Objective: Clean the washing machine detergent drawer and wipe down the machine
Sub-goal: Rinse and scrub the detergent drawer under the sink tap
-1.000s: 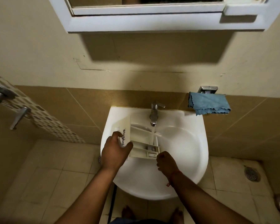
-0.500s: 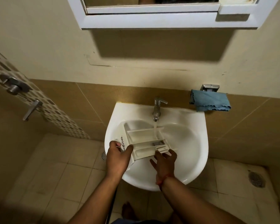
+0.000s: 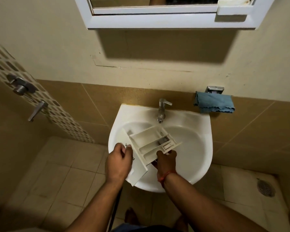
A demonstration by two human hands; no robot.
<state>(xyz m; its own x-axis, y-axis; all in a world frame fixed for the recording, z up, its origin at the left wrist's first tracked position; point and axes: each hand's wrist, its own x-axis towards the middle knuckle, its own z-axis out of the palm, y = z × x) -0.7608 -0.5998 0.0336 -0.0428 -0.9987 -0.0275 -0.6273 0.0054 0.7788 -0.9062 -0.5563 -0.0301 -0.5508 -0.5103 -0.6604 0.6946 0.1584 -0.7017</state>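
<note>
From the head view, the white detergent drawer (image 3: 151, 143) is held tilted over the sink (image 3: 199, 148) beneath the running tap (image 3: 161, 111). Its front panel is gripped by the left hand (image 3: 119, 163), hiding most black lettering; its underside is grasped by the right hand (image 3: 166, 162).
</note>
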